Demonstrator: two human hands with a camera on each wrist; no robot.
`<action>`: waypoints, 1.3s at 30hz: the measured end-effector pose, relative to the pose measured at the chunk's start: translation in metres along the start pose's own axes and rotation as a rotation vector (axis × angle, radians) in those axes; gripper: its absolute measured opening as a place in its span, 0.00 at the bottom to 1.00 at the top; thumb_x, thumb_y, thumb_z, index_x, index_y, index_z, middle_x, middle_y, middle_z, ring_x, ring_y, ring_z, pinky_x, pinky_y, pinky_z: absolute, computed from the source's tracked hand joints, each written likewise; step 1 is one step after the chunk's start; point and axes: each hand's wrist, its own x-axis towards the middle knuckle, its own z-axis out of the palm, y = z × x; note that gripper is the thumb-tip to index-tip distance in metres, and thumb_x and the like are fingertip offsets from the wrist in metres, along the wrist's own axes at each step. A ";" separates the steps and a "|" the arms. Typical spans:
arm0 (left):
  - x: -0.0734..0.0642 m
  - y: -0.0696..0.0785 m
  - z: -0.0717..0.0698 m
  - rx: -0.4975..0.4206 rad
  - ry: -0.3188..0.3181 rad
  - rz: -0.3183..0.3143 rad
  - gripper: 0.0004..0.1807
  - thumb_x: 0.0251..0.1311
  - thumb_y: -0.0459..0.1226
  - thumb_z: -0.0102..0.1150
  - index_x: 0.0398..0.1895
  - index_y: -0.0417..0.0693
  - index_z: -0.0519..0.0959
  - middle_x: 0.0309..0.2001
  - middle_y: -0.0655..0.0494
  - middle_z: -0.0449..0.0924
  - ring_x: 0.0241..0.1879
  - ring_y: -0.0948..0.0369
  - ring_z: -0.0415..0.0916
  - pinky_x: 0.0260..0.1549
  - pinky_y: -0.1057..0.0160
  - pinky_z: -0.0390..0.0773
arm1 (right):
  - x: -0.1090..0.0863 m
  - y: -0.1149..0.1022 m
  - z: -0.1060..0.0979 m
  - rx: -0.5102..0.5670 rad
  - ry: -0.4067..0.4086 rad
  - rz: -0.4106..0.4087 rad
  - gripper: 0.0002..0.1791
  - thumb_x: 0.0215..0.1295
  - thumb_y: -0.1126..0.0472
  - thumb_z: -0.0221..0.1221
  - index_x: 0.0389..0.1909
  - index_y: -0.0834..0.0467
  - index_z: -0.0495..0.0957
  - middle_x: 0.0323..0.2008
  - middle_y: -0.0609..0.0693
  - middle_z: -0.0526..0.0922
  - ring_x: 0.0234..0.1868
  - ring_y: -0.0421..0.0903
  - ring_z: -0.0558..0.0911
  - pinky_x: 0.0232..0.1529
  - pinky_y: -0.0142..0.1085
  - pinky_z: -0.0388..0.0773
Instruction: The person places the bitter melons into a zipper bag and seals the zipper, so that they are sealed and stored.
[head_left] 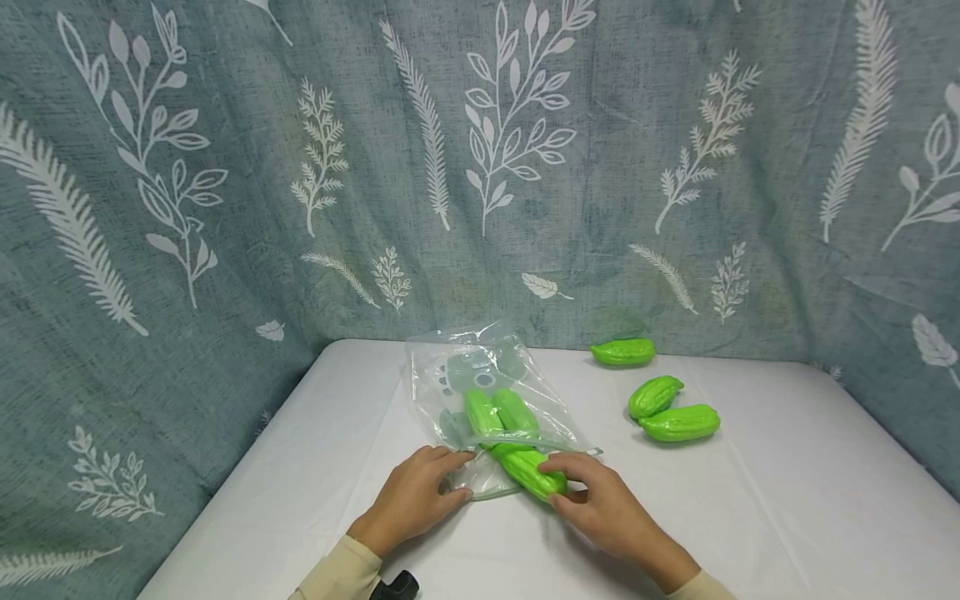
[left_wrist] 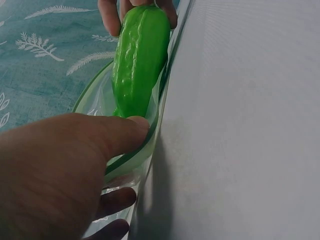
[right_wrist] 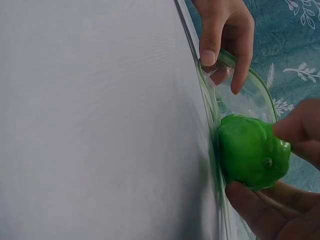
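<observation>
A clear zip bag (head_left: 444,358) with a printed pattern lies on the table, its mouth facing me. Two bright green bitter melons (head_left: 483,414) are inside it. My left hand (head_left: 416,497) pinches the bag's rim on the left, with the thumb over the green zip edge in the left wrist view. A third bitter melon (head_left: 525,468) lies partway through the mouth, its far end in the bag. My right hand (head_left: 611,510) grips the near end of that melon between thumb and fingers. In the right wrist view, its blunt end (right_wrist: 255,155) faces the camera.
To the right of the bag, two bitter melons (head_left: 679,423) touch each other, and another bitter melon (head_left: 624,352) lies at the table's back edge. A patterned curtain (head_left: 600,167) hangs behind and beside the white table (head_left: 787,467). Some black item (head_left: 399,585) shows by the left sleeve.
</observation>
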 end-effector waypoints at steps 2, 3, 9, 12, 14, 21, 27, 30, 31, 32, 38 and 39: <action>0.000 0.000 0.000 0.002 -0.003 -0.003 0.25 0.56 0.48 0.72 0.58 0.56 0.83 0.46 0.62 0.83 0.43 0.63 0.76 0.39 0.59 0.79 | 0.001 -0.001 0.001 0.004 -0.006 0.008 0.17 0.63 0.70 0.64 0.52 0.55 0.82 0.58 0.57 0.77 0.59 0.58 0.76 0.47 0.32 0.80; 0.000 0.000 0.000 0.002 -0.004 -0.003 0.25 0.56 0.48 0.72 0.58 0.56 0.83 0.46 0.62 0.83 0.43 0.63 0.76 0.39 0.59 0.78 | 0.001 -0.002 0.001 0.005 -0.008 0.012 0.17 0.63 0.70 0.63 0.53 0.55 0.82 0.58 0.57 0.77 0.59 0.58 0.76 0.47 0.32 0.80; 0.000 0.001 -0.001 -0.002 -0.005 -0.001 0.25 0.56 0.47 0.72 0.58 0.56 0.82 0.46 0.61 0.83 0.43 0.63 0.76 0.39 0.59 0.78 | 0.005 -0.004 0.003 -0.028 -0.002 0.023 0.17 0.64 0.72 0.62 0.53 0.57 0.82 0.59 0.60 0.77 0.61 0.59 0.75 0.49 0.34 0.80; 0.000 0.001 -0.001 -0.004 -0.005 0.001 0.25 0.57 0.47 0.71 0.58 0.56 0.82 0.46 0.62 0.83 0.42 0.63 0.76 0.38 0.60 0.78 | 0.006 -0.003 0.005 -0.041 0.004 0.030 0.18 0.63 0.73 0.62 0.53 0.58 0.82 0.57 0.59 0.79 0.60 0.59 0.77 0.49 0.34 0.80; 0.000 0.001 -0.001 -0.003 -0.004 0.003 0.25 0.57 0.47 0.71 0.58 0.55 0.82 0.45 0.62 0.83 0.42 0.63 0.75 0.38 0.60 0.78 | 0.008 -0.003 0.006 -0.046 0.015 0.024 0.18 0.62 0.74 0.62 0.52 0.59 0.82 0.56 0.57 0.80 0.58 0.59 0.78 0.48 0.34 0.80; 0.000 0.001 -0.001 0.001 0.001 0.009 0.25 0.57 0.48 0.71 0.58 0.55 0.83 0.45 0.62 0.83 0.41 0.63 0.76 0.38 0.60 0.78 | 0.011 -0.005 0.012 -0.056 0.065 -0.013 0.16 0.58 0.74 0.66 0.48 0.60 0.82 0.48 0.56 0.80 0.50 0.57 0.81 0.45 0.34 0.82; 0.000 0.000 -0.002 0.004 0.001 0.007 0.25 0.56 0.47 0.71 0.58 0.55 0.83 0.45 0.62 0.83 0.41 0.63 0.75 0.37 0.60 0.78 | 0.012 -0.007 0.016 -0.063 0.080 0.020 0.17 0.57 0.75 0.67 0.46 0.59 0.83 0.46 0.54 0.79 0.50 0.54 0.80 0.45 0.33 0.81; 0.000 0.000 -0.002 0.004 0.000 0.007 0.25 0.56 0.47 0.71 0.58 0.55 0.82 0.45 0.62 0.83 0.41 0.63 0.75 0.37 0.60 0.78 | 0.012 -0.008 0.016 -0.097 0.062 0.032 0.17 0.57 0.73 0.67 0.48 0.60 0.84 0.49 0.54 0.79 0.52 0.55 0.79 0.46 0.33 0.81; -0.001 0.000 -0.002 0.004 -0.001 0.007 0.25 0.56 0.47 0.71 0.58 0.55 0.82 0.45 0.62 0.83 0.41 0.63 0.76 0.38 0.59 0.78 | 0.011 -0.008 0.016 -0.119 0.054 0.028 0.17 0.57 0.73 0.67 0.49 0.60 0.84 0.50 0.54 0.79 0.53 0.55 0.79 0.46 0.34 0.81; -0.001 0.000 -0.001 0.002 -0.002 0.006 0.25 0.56 0.47 0.71 0.58 0.55 0.82 0.46 0.61 0.83 0.42 0.63 0.76 0.38 0.59 0.78 | 0.010 -0.009 0.016 -0.145 0.049 0.025 0.18 0.58 0.72 0.67 0.50 0.60 0.83 0.51 0.55 0.79 0.53 0.56 0.79 0.47 0.35 0.81; 0.000 0.000 -0.001 -0.003 -0.005 0.006 0.25 0.57 0.47 0.71 0.58 0.56 0.82 0.46 0.61 0.83 0.43 0.63 0.76 0.39 0.59 0.78 | 0.004 -0.012 0.009 -0.244 0.033 -0.001 0.20 0.59 0.69 0.67 0.54 0.60 0.82 0.56 0.59 0.78 0.53 0.57 0.80 0.46 0.39 0.82; 0.000 0.000 -0.001 -0.002 -0.004 0.008 0.25 0.57 0.47 0.71 0.58 0.56 0.82 0.46 0.62 0.83 0.42 0.63 0.76 0.38 0.60 0.78 | 0.003 -0.013 0.008 -0.241 0.033 0.004 0.20 0.59 0.68 0.67 0.54 0.60 0.82 0.56 0.60 0.78 0.53 0.57 0.81 0.45 0.39 0.83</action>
